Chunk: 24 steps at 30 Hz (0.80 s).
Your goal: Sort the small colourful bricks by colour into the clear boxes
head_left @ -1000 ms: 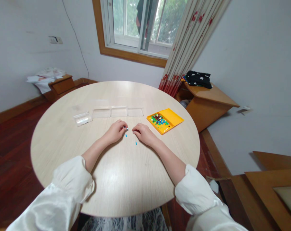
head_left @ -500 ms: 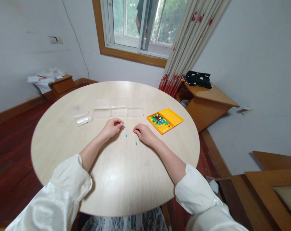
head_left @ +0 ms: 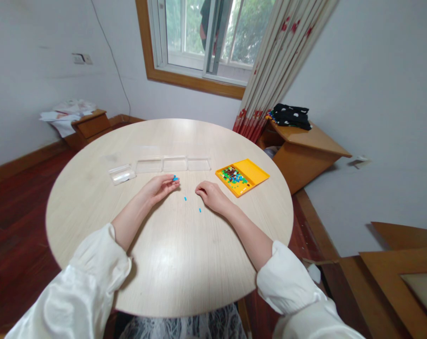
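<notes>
Left hand [head_left: 159, 187] is raised slightly off the round table [head_left: 185, 263], thumb and fingertips pinched on a small blue piece [head_left: 175, 178], other fingers loosely spread; the fingertip grip suits so tiny a part. Right hand [head_left: 208, 194] rests palm down, fingers half curled; can't tell if anything is under them. Two loose blue pieces [head_left: 185, 198] lie between the hands. Yellow tray [head_left: 256, 170] with mixed coloured pieces [head_left: 233, 175] sits just beyond the right hand, within easy reach. Row of clear boxes [head_left: 173, 163] lies beyond the left hand, small clear box [head_left: 121, 174] at its left end.
</notes>
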Available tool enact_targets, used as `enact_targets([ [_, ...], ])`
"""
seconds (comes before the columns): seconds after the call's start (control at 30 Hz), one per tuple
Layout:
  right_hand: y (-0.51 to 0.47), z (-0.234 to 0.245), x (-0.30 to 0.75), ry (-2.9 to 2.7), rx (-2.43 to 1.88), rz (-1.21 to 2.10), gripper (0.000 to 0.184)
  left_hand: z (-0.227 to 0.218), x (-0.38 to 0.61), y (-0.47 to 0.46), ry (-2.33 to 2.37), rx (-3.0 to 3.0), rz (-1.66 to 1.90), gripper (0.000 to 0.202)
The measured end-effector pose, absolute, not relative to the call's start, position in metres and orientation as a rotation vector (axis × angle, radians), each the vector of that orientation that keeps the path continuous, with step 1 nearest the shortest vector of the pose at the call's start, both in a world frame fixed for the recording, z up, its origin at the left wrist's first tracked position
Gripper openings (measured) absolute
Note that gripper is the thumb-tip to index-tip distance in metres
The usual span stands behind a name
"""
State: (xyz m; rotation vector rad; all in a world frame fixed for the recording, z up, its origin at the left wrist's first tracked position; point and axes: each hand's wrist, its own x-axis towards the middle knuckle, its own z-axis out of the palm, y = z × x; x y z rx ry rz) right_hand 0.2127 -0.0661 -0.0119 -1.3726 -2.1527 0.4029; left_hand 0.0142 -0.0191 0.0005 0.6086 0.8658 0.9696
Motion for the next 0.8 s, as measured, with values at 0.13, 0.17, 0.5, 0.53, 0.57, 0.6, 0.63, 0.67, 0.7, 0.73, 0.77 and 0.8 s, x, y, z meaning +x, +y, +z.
enact_targets([
  [0.13, -0.0666, -0.013, 0.2126, -2.149, -1.344, 0.411, 0.012, -0.0003, 0.0134, -0.0178, 0.871, 0.582, 0.94, 0.007],
  [0.17, -0.0668, -0.0132, 0.2125, -2.148, -1.336, 0.414, 0.012, 0.0003, 0.0137, -0.0179, 0.887, 0.57, 0.937, 0.009],
  [0.5, -0.0667, -0.0134, 0.2128, -2.125, -1.309, 0.386, 0.011, 0.0035, 0.0177, -0.0182, 0.945, 0.519, 0.963, 0.014],
  [0.53, -0.0663, -0.0137, 0.2129, -2.118, -1.305, 0.378, 0.011, 0.0032, 0.0174, -0.0179, 0.945, 0.524, 0.958, 0.014],
  [0.57, -0.0659, -0.0141, 0.213, -2.109, -1.3, 0.37, 0.011, 0.0027, 0.0169, -0.0176, 0.946, 0.529, 0.948, 0.014],
  [0.6, -0.0655, -0.0145, 0.2131, -2.099, -1.294, 0.362, 0.01, 0.0022, 0.0163, -0.0172, 0.947, 0.537, 0.939, 0.014],
  [0.63, -0.0652, -0.0148, 0.2133, -2.09, -1.287, 0.355, 0.01, 0.0016, 0.0156, -0.0169, 0.948, 0.548, 0.932, 0.014],
  [0.67, -0.0648, -0.0148, 0.2137, -2.081, -1.279, 0.347, 0.01, 0.0009, 0.0149, -0.0166, 0.948, 0.562, 0.927, 0.014],
  [0.7, -0.0645, -0.0144, 0.2143, -2.069, -1.27, 0.334, 0.011, 0.0, 0.0141, -0.0162, 0.948, 0.58, 0.924, 0.013],
  [0.73, -0.0641, -0.0136, 0.2152, -2.053, -1.264, 0.315, 0.012, -0.001, 0.0132, -0.0157, 0.944, 0.603, 0.922, 0.013],
  [0.77, -0.0636, -0.0124, 0.2166, -2.03, -1.264, 0.289, 0.013, -0.0022, 0.0124, -0.0153, 0.932, 0.638, 0.919, 0.013],
  [0.8, -0.063, -0.0108, 0.2186, -2.0, -1.272, 0.254, 0.014, -0.0035, 0.0116, -0.0148, 0.915, 0.678, 0.914, 0.013],
])
